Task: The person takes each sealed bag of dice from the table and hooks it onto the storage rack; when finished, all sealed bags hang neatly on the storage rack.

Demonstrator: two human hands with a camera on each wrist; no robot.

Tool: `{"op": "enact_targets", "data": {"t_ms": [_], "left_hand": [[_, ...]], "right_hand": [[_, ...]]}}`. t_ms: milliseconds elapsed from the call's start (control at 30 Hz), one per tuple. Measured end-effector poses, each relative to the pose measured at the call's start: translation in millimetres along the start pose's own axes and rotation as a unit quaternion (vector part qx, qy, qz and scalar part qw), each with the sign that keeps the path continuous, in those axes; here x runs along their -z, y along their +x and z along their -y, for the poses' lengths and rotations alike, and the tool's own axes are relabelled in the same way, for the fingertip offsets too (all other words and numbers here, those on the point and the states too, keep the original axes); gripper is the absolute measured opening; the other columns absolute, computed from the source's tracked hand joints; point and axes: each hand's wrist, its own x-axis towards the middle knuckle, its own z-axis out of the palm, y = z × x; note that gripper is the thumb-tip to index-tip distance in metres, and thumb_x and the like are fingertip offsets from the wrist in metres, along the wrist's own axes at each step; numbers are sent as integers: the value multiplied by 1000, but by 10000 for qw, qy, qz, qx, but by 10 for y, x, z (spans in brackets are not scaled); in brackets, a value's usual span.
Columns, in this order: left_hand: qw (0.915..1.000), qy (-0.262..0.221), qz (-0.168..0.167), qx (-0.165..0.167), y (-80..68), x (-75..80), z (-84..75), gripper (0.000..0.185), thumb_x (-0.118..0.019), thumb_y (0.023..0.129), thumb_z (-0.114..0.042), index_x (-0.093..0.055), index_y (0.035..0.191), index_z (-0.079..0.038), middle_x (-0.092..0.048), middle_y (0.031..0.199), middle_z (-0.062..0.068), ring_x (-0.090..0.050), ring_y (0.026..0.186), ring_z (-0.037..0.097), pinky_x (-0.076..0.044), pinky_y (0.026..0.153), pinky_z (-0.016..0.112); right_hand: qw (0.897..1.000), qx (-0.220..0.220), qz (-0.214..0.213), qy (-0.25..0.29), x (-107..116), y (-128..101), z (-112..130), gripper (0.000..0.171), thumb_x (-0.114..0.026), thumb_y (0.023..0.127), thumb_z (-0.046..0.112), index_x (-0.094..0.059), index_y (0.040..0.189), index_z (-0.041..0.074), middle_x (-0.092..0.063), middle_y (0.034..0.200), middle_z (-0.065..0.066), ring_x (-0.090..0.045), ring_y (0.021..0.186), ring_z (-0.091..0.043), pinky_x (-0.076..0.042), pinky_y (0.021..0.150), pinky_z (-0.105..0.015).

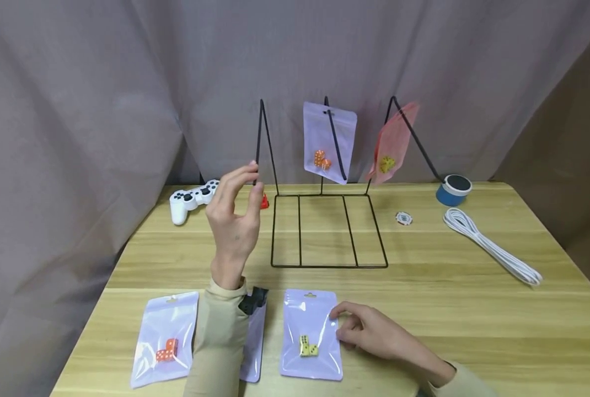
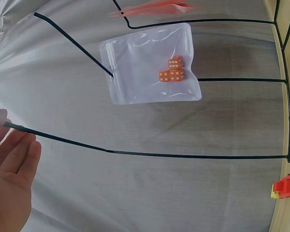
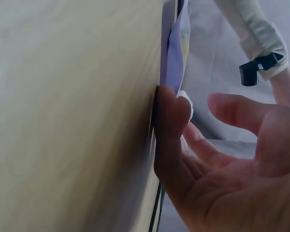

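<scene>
My left hand (image 1: 235,223) is raised at the free end of the wire rack's left prong (image 2: 72,141), which lies between its thumb and fingers. My right hand (image 1: 374,331) rests low at the right edge of a lilac zip pouch (image 1: 295,309) with yellow dice (image 1: 305,346). Its bent fingers touch that edge, and the thumb (image 3: 231,108) stands apart in the right wrist view. Another lilac pouch (image 1: 151,320) with orange dice (image 1: 168,350) lies at left. My left forearm partly covers a third pouch (image 1: 256,342).
On the black wire rack (image 1: 330,267) hang a lilac pouch (image 1: 317,129) with orange dice and a pink pouch (image 1: 396,140) with yellow dice. Around it are a white game controller (image 1: 191,199), a poker chip (image 1: 403,218), a blue cylinder (image 1: 452,192) and a coiled white cable (image 1: 493,248).
</scene>
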Motion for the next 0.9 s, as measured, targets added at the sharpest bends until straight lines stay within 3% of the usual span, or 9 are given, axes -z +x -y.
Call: {"op": "enact_targets", "data": {"t_ms": [200, 533, 733, 900], "left_hand": [[10000, 16, -52, 6, 1, 12, 7, 18, -63, 91, -9, -65, 95, 8, -66, 104, 17, -63, 101, 29, -53, 88, 42], [10000, -24, -52, 32, -14, -12, -12, 17, -63, 90, -8, -65, 94, 8, -66, 104, 18, -63, 101, 29, -53, 87, 42], [9999, -63, -85, 20, -6, -15, -3, 17, -63, 91, -9, -65, 95, 8, -66, 104, 18, -63, 100, 30, -53, 88, 42], [10000, -58, -48, 29, -8, -15, -9, 19, -63, 91, -10, -65, 94, 9, -66, 105, 18, -63, 101, 29, -53, 88, 42]], "right_hand": [[9991, 10, 197, 385, -14, 21, -12, 20, -59, 90, 3, -60, 109, -5, -63, 78, -7, -60, 67, -16, -51, 52, -24], [9997, -79, 153, 189, -24, -10, -34, 12, -59, 87, -1, -66, 96, -4, -64, 78, -5, -58, 65, -12, -50, 52, -19], [9995, 76, -261, -170, 12, -7, -21, 6, -69, 83, 6, -67, 86, 1, -62, 71, 1, -54, 61, -5, -48, 52, -17], [9979, 93, -570, -282, 24, -10, -16, 13, -75, 77, 7, -63, 79, 4, -59, 68, 2, -54, 61, -6, -48, 52, -17]]}}
